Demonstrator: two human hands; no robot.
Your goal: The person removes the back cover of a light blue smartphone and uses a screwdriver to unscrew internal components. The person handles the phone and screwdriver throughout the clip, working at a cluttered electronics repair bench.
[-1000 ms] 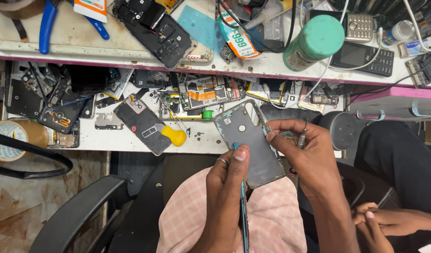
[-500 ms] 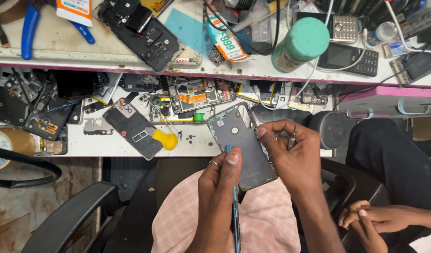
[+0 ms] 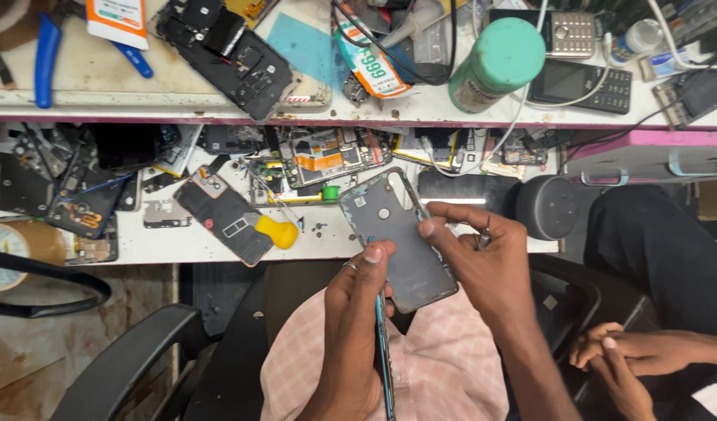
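Grey phone back cover [image 3: 397,238] held above the lap, just off the front edge of the lower worktop [image 3: 327,242]. Long axis running diagonally: top end up and to the left, toward the worktop, bottom end down and to the right, toward the body. Inner grey face turned up at the camera. Left hand [image 3: 354,312] under the cover's lower left edge, thumb pressed on the face, grip closed on the cover and on a thin blue pry tool [image 3: 383,351] that runs down along the wrist. Right hand [image 3: 483,261] on the cover's right edge, forefinger tip laid on the face, grip closed there, with slim metal tweezers [image 3: 485,231] pinched between the fingers. Nearby on the worktop: yellow-handled screwdriver [image 3: 277,230] beside an opened phone [image 3: 222,218]. Green-capped bottle [image 3: 495,66] on the upper shelf. Another person's hands [image 3: 623,359] clasped at the lower right.
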